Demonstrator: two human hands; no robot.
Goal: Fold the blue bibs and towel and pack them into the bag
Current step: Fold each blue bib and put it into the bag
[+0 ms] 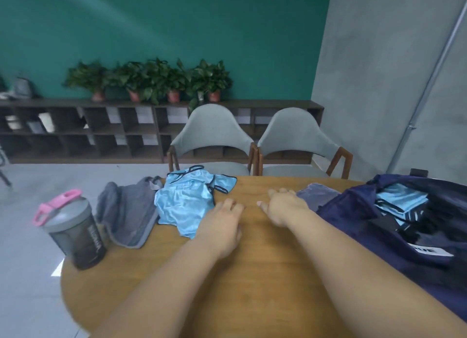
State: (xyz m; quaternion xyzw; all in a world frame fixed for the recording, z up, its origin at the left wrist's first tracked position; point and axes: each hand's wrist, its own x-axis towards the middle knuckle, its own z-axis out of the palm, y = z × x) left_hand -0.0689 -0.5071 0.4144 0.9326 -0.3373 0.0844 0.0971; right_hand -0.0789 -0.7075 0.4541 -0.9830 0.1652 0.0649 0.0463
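Observation:
A crumpled light-blue bib with black trim lies at the far left of the round wooden table. Beside it on the left is a grey towel, loosely bunched. At the right stands an open navy bag with folded blue bibs inside. A small folded grey-blue cloth sits against the bag's near side. My left hand reaches over the table with relaxed fingers, just right of the blue bib. My right hand hovers open over the table, holding nothing.
A grey shaker bottle with a pink lid stands at the table's left edge. Two grey chairs face the table's far side. A low shelf with potted plants runs along the green wall behind.

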